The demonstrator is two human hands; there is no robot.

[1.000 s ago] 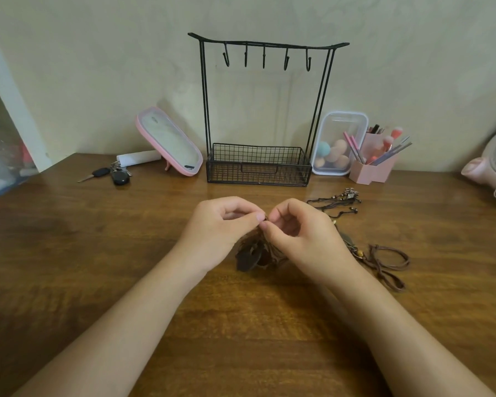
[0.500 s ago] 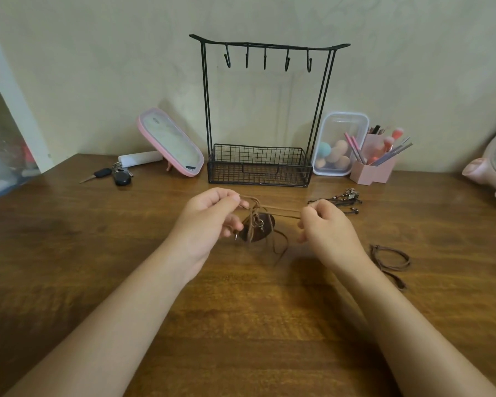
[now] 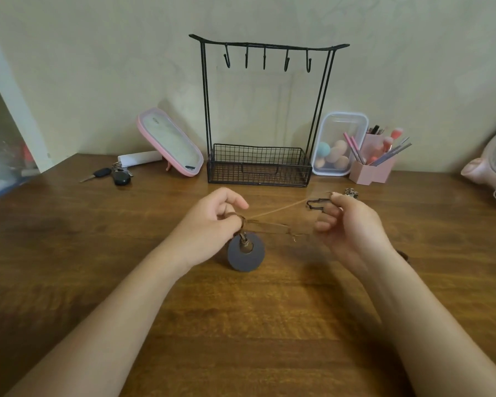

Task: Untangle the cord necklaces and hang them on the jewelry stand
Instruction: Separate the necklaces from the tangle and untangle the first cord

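A brown cord necklace (image 3: 278,209) stretches between my two hands above the wooden table. My left hand (image 3: 212,222) pinches the cord by its knot, and a dark round disc pendant (image 3: 245,255) hangs just below it. My right hand (image 3: 345,222) pinches the other end of the cord between thumb and forefinger, beside a dark cord loop (image 3: 317,204). A metal flower charm (image 3: 351,192) of another necklace lies just behind my right hand. The black wire jewelry stand (image 3: 259,110) rises at the back, its several hooks bare.
A pink mirror (image 3: 171,143) leans left of the stand, with keys (image 3: 112,174) further left. A clear box of sponges (image 3: 337,144) and a pink brush holder (image 3: 374,164) sit to the right. A pink fan (image 3: 493,170) is at the right edge.
My hands have pulled apart and the cord has drawn out straight between them. The disc pendant has dropped free and now hangs below my left hand. My right hand rose toward the flower charm.
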